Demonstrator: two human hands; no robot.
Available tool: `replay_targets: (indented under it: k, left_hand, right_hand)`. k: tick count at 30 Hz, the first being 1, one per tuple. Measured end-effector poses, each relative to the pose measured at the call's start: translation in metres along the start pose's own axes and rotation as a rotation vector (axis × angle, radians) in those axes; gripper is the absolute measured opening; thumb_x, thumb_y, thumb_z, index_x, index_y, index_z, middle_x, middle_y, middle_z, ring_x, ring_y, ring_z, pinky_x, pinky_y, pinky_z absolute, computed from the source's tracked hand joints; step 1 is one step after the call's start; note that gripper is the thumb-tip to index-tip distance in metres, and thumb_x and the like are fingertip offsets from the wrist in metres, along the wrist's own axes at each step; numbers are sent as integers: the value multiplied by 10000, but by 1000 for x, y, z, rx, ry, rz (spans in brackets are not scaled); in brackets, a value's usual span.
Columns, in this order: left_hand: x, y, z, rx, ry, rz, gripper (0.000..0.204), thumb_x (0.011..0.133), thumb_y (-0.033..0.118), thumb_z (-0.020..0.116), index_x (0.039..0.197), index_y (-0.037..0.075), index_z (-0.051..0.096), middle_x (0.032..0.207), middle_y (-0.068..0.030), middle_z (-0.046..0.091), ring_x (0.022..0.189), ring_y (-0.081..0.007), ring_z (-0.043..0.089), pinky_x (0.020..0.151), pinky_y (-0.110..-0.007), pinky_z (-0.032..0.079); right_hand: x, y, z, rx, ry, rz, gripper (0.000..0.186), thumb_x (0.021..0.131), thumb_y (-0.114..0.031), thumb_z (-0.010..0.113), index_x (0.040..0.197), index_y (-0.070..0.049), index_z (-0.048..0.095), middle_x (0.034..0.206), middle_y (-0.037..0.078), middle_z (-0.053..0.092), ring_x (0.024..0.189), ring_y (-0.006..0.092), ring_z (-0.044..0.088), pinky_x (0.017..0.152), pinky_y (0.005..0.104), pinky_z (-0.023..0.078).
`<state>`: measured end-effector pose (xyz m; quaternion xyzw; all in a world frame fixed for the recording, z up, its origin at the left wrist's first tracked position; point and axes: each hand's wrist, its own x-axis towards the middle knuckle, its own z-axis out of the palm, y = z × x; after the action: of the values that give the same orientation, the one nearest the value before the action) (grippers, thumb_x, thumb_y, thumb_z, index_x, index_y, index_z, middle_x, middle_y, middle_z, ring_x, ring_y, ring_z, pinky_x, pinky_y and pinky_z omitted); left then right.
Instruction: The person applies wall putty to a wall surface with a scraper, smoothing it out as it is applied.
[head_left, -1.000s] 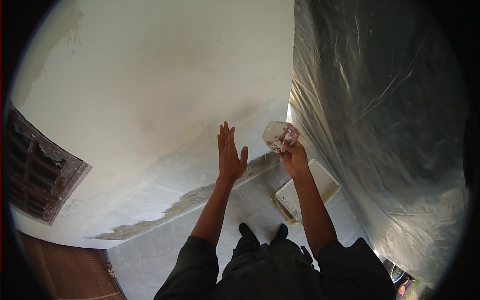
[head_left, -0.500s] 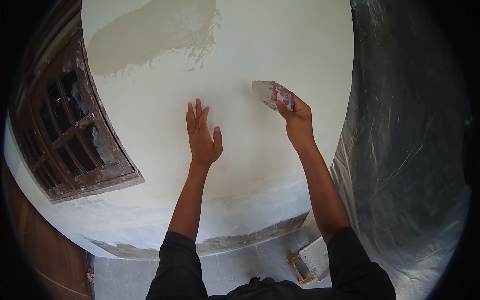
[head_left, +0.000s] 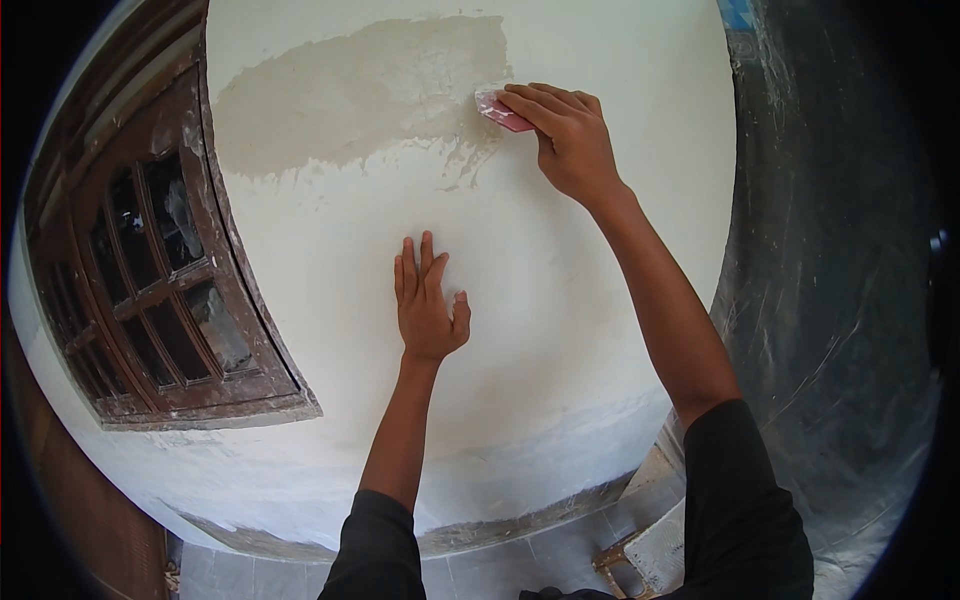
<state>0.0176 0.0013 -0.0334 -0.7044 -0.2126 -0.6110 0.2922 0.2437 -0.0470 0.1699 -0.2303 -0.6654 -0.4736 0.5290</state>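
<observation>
A white plastered wall (head_left: 620, 300) fills the middle, with a rough greyish-beige patch (head_left: 340, 90) across its upper part. My right hand (head_left: 570, 130) grips a pink, putty-smeared scraper (head_left: 508, 120) at the right end of that patch; its blade looks to be against the wall, partly hidden by my fingers. Below the patch, my left hand (head_left: 428, 310) is open, fingers spread and pointing up, apparently resting on the wall. It holds nothing.
A dark wooden framed window (head_left: 200, 265) with panes is at left, above brown wood (head_left: 90, 500). Plastic sheeting (head_left: 850, 250) hangs at right. Below lie grey floor tiles (head_left: 470, 570) and a white-smeared tray (head_left: 660, 550) on a wooden piece.
My view has tilted up toward the wall. My right hand has raised the scraper to the patch and turned over it. My left hand stays open, lower on the wall.
</observation>
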Motion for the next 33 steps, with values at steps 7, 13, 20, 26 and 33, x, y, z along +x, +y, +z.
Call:
replay_targets:
  k: [7,13,20,26,33]
  left_hand:
    - [-2,-2,-1,-13,-12,-20,496,904,131,537,1377,-3,472,1599,-276,410,1538,-477,256,1244,-607,175]
    - [-1,4,-3,16,9,-17,531,848,127,568,1354,-23,506,1583,-269,441,1519,-481,307,1245,-581,213]
    - [0,4,1,-13,-5,-10,512,875,116,550,1367,-7,481,1590,-277,424,1535,-483,263,1242,-606,181]
    - [-2,1,-3,16,14,-7,543,837,122,572,1358,-17,505,1577,-270,448,1521,-482,302,1246,-580,209]
    - [-1,3,-1,39,5,-13,547,835,135,575,1356,-18,506,1582,-270,441,1519,-482,305,1245,-581,209]
  right_hand:
    - [-22,-6,16,-123,-30,-50,558,795,128,618,1251,-179,716,1286,-20,713,1249,210,627,1049,436,414]
    - [-73,-24,5,-81,-108,17,624,767,168,616,1283,-169,709,1327,-31,695,1285,212,604,1060,427,401]
    - [-1,7,26,-114,57,-56,661,771,161,613,1335,-180,674,1334,-18,687,1300,226,595,1075,443,394]
    - [-62,-13,26,-99,-13,-9,636,788,148,610,1330,-178,676,1379,-6,666,1342,219,566,1099,454,376]
    - [-62,-18,8,-95,-18,14,641,800,158,599,1337,-183,677,1354,-11,685,1291,224,613,1103,455,364]
